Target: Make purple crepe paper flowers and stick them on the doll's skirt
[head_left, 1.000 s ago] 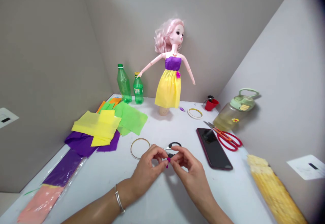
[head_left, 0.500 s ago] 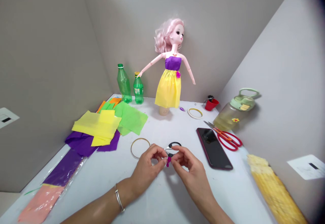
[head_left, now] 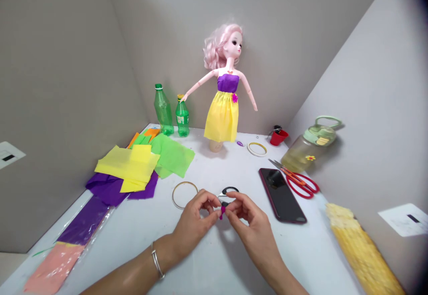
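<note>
My left hand [head_left: 194, 223] and my right hand [head_left: 249, 223] meet low over the white table [head_left: 214, 259], fingertips pinched together on a small magenta piece of paper [head_left: 222, 211]. Just behind the fingers lie small black-handled scissors [head_left: 228, 193] and a thin gold ring [head_left: 184, 194]. A silver bangle sits on my left wrist. At the back stands a pink-haired doll [head_left: 225, 85] in a purple and yellow paper dress with a magenta flower at the waist.
Yellow, green and purple paper sheets [head_left: 133, 165] lie at the left, with two green bottles [head_left: 172, 112] behind. A black phone [head_left: 281, 194], red scissors [head_left: 297, 180], a tape ring [head_left: 257, 148], a red cup [head_left: 278, 137] and a green-lidded jug [head_left: 310, 145] are at the right.
</note>
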